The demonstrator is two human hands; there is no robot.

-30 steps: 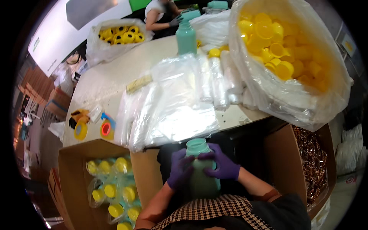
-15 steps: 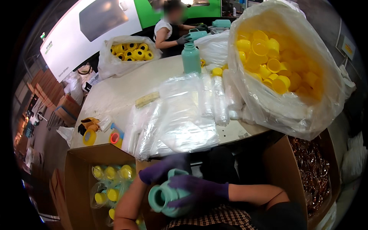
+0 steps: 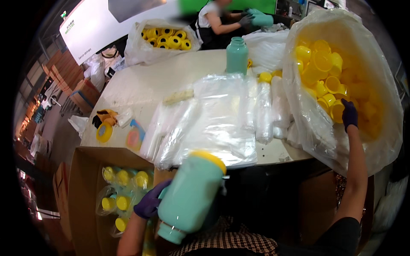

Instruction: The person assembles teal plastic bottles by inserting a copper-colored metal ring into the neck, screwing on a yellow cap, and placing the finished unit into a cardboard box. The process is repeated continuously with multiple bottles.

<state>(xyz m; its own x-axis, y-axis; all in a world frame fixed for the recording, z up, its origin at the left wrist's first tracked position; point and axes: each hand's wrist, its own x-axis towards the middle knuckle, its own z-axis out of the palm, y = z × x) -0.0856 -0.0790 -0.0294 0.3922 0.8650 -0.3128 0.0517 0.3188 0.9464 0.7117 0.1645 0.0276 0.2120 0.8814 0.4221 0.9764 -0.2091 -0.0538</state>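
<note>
My left hand (image 3: 151,200), in a purple glove, is closed on the handle side of a large teal plastic bottle (image 3: 188,198). The bottle is tilted, its open neck low and to the left, its yellow-rimmed end up and to the right. Off to the right, my gloved right hand (image 3: 349,114) reaches into a big clear plastic bag (image 3: 307,141) of yellow cup-shaped caps. Its fingers are at the rim of one yellow cap (image 3: 337,112) and seem to pinch it; the thumb is partly hidden.
A cardboard box (image 3: 85,183) at the lower left holds bagged bottles with yellow lids. Clear plastic bags (image 3: 218,115) lie stacked on the table (image 3: 132,85), near a standing teal bottle (image 3: 237,57) and tape roll (image 3: 103,133). A co-worker (image 3: 218,21) handles another bottle beyond.
My right hand has left the bottle and moved up right into the bag of caps. The bottle, now in my left hand alone, has turned, showing its yellow-rimmed end. The view has shifted.
</note>
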